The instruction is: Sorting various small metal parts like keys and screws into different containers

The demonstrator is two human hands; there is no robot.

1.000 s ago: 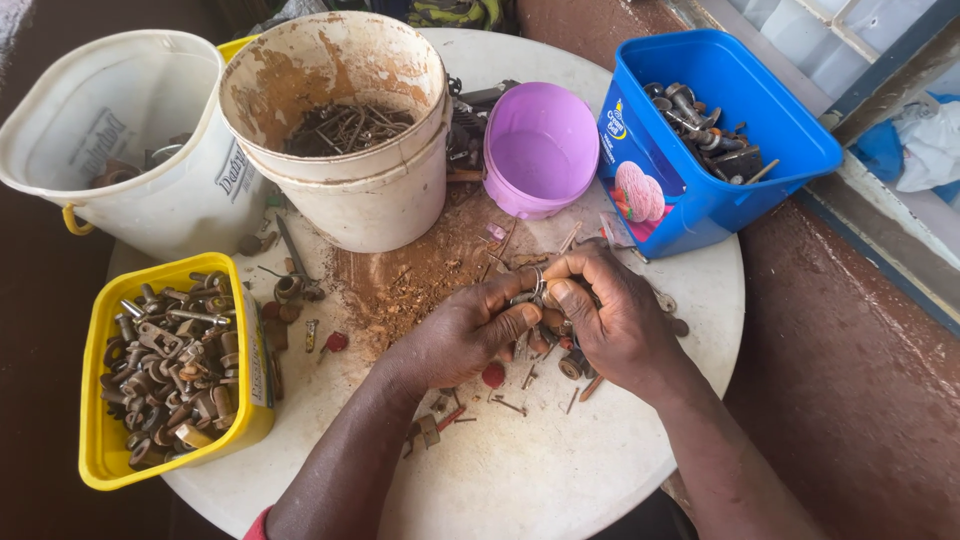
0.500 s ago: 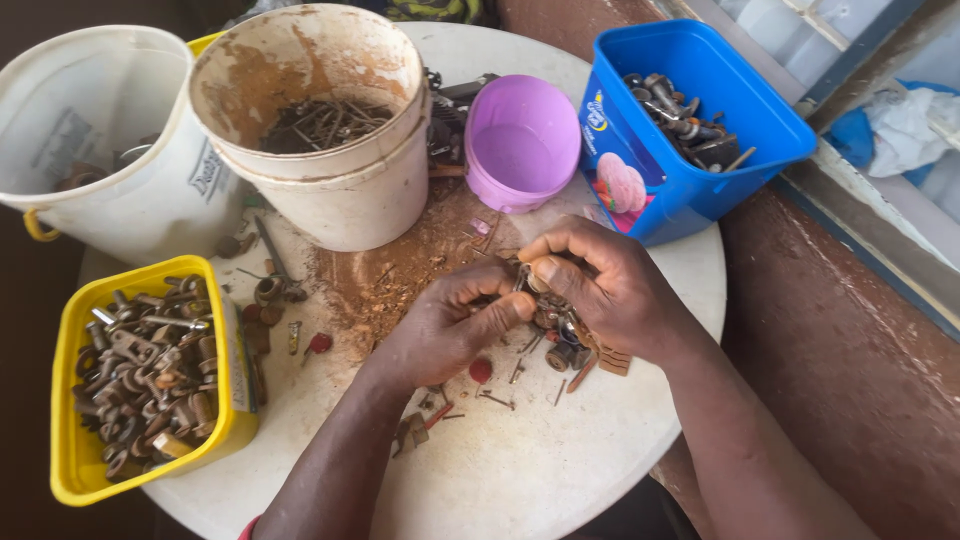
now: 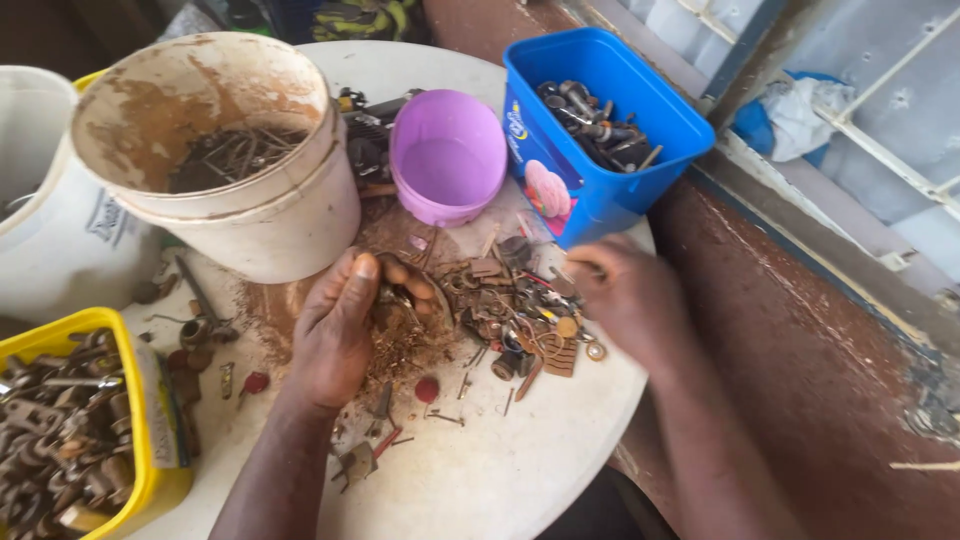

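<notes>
My left hand (image 3: 345,325) is cupped over a pile of rusty scrap and reddish dust (image 3: 470,310) on the round white table (image 3: 500,480), fingers curled around small rusty bits. To the right of the pile, near the blue tub (image 3: 600,130), my blurred right hand (image 3: 625,295) hovers with its fingers closed. Whether it holds anything cannot be made out. The blue tub holds several bolts and metal parts.
A dirty white bucket (image 3: 215,150) with nails stands at the back left, beside another white bucket (image 3: 45,200). An empty purple bowl (image 3: 447,160) sits between bucket and blue tub. A yellow tub (image 3: 75,430) of rusty hardware is at the front left. A reddish wall ledge runs along the right.
My right hand has left the pile and moved right, toward the blue tub. My left hand stays on the scrap. The view has shifted closer and to the right.
</notes>
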